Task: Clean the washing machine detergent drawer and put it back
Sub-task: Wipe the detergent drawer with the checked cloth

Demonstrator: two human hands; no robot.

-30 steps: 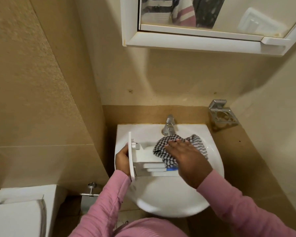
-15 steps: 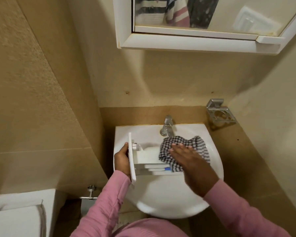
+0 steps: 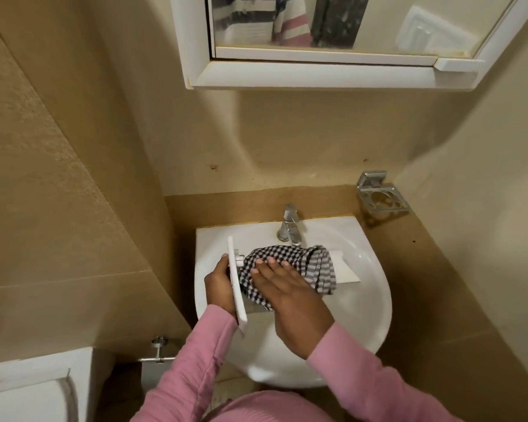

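since the last frame my right hand [image 3: 287,287] has slid the checked cloth [image 3: 290,257] left along the detergent drawer [image 3: 345,271], up to its front panel [image 3: 237,287]. fingers flat, pressing, not gripping. left hand [image 3: 218,287] clasps the panel's outer edge. drawer spans the sink [image 3: 375,315] below the tap [image 3: 288,228]; near side of the bowl open.

Drawer [image 3: 345,271] across sink [image 3: 366,312]; cloth [image 3: 287,260] on drawer; tap [image 3: 288,226] behind; holder [image 3: 381,197] rear right; cistern [image 3: 28,388] left of sink.

White detergent drawer [image 3: 345,271] sits over the sink [image 3: 366,318], front panel leftward, checked cloth [image 3: 290,255] draped over it
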